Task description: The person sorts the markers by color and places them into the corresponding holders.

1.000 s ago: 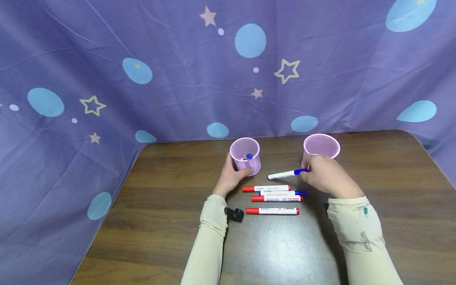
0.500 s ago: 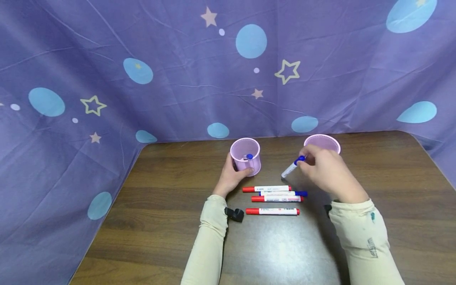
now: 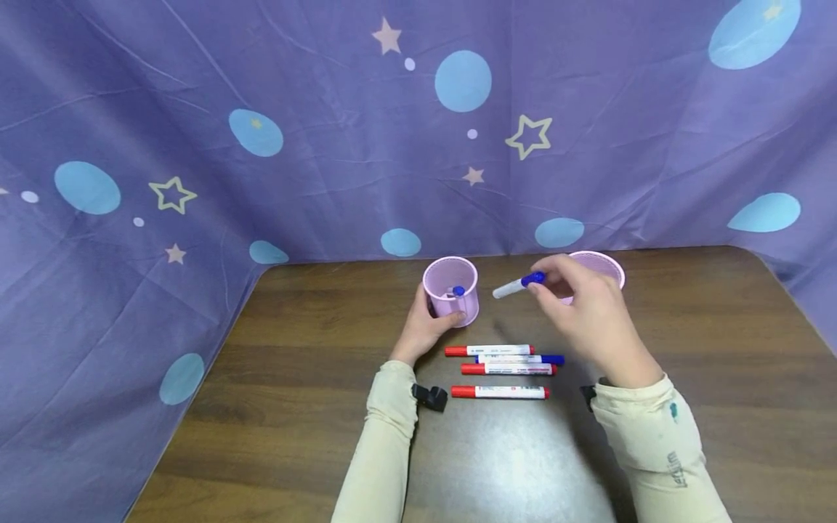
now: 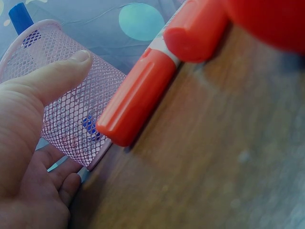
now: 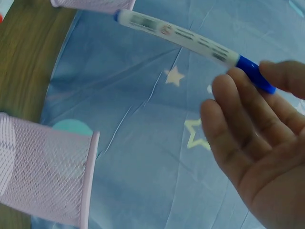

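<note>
My left hand (image 3: 421, 327) grips the left pink mesh pen cup (image 3: 466, 309), its thumb across the near wall. A blue-capped marker (image 4: 21, 18) leans inside that cup, its end poking over the rim in the left wrist view. My right hand (image 3: 591, 316) pinches a white marker (image 3: 508, 288) by its blue cap, between thumb and fingertips. That marker is in the air, tilted, its free end pointing left towards the left cup. Behind the right hand stands a second pink mesh pen cup (image 5: 45, 167), partly hidden in the head view.
In front of the cups, several markers lie sideways on the wooden table (image 3: 294, 407): a red one (image 3: 490, 350), a blue one (image 3: 552, 359) against another red one (image 3: 510, 369), and a nearer red one (image 3: 500, 392). A patterned purple cloth (image 3: 327, 145) hangs behind the table.
My right hand has lifted the blue marker off the table and moved it up and left, turning it in the fingers. The left hand and its cup have stayed put.
</note>
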{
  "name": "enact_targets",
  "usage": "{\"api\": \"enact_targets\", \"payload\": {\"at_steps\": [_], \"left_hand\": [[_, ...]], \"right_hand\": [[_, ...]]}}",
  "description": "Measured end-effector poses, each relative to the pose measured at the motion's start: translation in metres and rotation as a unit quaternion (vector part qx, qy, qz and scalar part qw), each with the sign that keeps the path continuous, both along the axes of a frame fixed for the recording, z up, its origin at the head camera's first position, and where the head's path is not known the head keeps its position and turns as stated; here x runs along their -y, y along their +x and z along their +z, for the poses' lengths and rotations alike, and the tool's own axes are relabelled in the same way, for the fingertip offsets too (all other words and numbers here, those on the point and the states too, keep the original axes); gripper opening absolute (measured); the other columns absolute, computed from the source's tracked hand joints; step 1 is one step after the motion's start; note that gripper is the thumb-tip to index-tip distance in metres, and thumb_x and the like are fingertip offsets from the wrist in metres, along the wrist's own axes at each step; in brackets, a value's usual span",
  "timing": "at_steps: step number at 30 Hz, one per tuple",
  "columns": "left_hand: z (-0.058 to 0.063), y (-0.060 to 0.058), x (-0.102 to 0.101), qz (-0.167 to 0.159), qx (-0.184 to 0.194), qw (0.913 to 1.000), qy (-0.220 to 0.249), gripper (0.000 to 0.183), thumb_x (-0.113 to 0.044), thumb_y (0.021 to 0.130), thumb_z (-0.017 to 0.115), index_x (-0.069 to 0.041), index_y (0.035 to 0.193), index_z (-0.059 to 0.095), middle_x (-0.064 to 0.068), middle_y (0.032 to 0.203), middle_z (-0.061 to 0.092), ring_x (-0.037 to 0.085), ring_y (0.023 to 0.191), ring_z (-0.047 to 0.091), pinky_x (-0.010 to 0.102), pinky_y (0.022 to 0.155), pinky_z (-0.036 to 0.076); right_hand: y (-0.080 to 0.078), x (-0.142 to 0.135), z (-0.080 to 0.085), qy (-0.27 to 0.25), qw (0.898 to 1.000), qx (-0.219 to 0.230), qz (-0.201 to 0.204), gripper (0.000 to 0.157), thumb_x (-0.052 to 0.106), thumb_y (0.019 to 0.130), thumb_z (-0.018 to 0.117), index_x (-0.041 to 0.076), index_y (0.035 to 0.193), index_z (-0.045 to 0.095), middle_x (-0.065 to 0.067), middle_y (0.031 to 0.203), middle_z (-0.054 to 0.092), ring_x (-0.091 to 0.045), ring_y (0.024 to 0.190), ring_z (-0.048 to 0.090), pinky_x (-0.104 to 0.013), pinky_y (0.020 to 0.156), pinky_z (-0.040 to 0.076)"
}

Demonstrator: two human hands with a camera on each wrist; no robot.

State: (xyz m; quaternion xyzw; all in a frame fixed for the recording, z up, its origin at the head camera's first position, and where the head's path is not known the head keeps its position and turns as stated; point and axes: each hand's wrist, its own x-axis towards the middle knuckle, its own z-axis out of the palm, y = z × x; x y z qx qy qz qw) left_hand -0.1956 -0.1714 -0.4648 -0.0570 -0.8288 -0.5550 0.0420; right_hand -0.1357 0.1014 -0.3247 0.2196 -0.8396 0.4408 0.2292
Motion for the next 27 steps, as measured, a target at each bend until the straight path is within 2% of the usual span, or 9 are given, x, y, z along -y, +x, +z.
{"api": "enact_targets", "payload": {"at_steps": [5, 9, 12, 14, 16, 19, 27], "left_hand": [[-0.001, 0.001, 0.001, -0.001, 0.001, 1.0000, 0.003, 0.092, -0.018, 0.079, 0.085, -0.005, 0.152, 0.032, 0.019, 0.144, 0.050, 0.031, 0.131, 0.047, 0.044, 0.112, 0.036], [-0.001, 0.003, 0.001, -0.005, -0.005, 0.9999, 0.014, 0.089, -0.015, 0.080, 0.084, -0.004, 0.152, 0.032, 0.021, 0.143, 0.050, 0.033, 0.131, 0.047, 0.046, 0.113, 0.035], [0.018, 0.013, -0.004, -0.010, -0.005, 0.9997, 0.021, 0.086, -0.009, 0.082, 0.082, 0.001, 0.151, 0.032, 0.025, 0.143, 0.049, 0.037, 0.130, 0.047, 0.049, 0.113, 0.035], [0.031, 0.019, -0.008, -0.013, -0.003, 0.9996, 0.026, 0.084, -0.004, 0.082, 0.080, 0.004, 0.150, 0.031, 0.027, 0.142, 0.048, 0.039, 0.130, 0.047, 0.050, 0.113, 0.035], [0.044, 0.025, -0.011, -0.016, -0.003, 0.9995, 0.028, 0.081, -0.001, 0.082, 0.078, 0.007, 0.148, 0.031, 0.029, 0.141, 0.048, 0.041, 0.129, 0.047, 0.051, 0.112, 0.035], [0.045, 0.024, -0.011, -0.019, -0.004, 0.9993, 0.033, 0.080, 0.000, 0.082, 0.078, 0.008, 0.147, 0.032, 0.030, 0.140, 0.048, 0.041, 0.130, 0.047, 0.052, 0.113, 0.034], [0.045, 0.025, -0.010, -0.016, -0.001, 0.9996, 0.022, 0.081, -0.003, 0.083, 0.078, 0.007, 0.149, 0.031, 0.029, 0.142, 0.048, 0.039, 0.132, 0.045, 0.048, 0.114, 0.034]], "right_hand": [[0.006, 0.014, 0.000, -0.036, 0.998, -0.049, 0.001, 0.021, -0.002, 0.085, 0.078, 0.005, 0.103, 0.071, -0.003, 0.087, 0.074, -0.015, 0.076, 0.066, -0.015, 0.065, 0.045], [0.009, 0.026, -0.001, -0.059, 0.994, -0.089, 0.019, 0.024, -0.004, 0.083, 0.079, 0.003, 0.104, 0.071, -0.004, 0.091, 0.074, -0.016, 0.077, 0.068, -0.014, 0.070, 0.048], [0.010, 0.036, -0.003, -0.061, 0.991, -0.112, 0.032, 0.025, -0.005, 0.082, 0.079, 0.002, 0.104, 0.070, -0.005, 0.094, 0.074, -0.018, 0.081, 0.070, -0.021, 0.076, 0.053], [0.011, 0.041, -0.005, -0.056, 0.990, -0.121, 0.037, 0.025, -0.005, 0.082, 0.080, 0.002, 0.104, 0.070, -0.006, 0.094, 0.074, -0.020, 0.082, 0.070, -0.029, 0.074, 0.055], [0.011, 0.045, -0.007, -0.047, 0.991, -0.123, 0.039, 0.025, -0.004, 0.082, 0.080, 0.002, 0.105, 0.070, -0.007, 0.094, 0.073, -0.021, 0.082, 0.070, -0.036, 0.073, 0.055], [0.011, 0.049, -0.009, -0.041, 0.991, -0.119, 0.041, 0.025, -0.003, 0.083, 0.080, 0.003, 0.105, 0.069, -0.008, 0.094, 0.073, -0.023, 0.083, 0.069, -0.042, 0.072, 0.056], [0.006, 0.057, -0.019, -0.024, 0.994, -0.103, 0.038, 0.022, 0.003, 0.085, 0.080, 0.004, 0.104, 0.069, -0.006, 0.093, 0.072, -0.022, 0.082, 0.069, -0.040, 0.074, 0.057]]}}
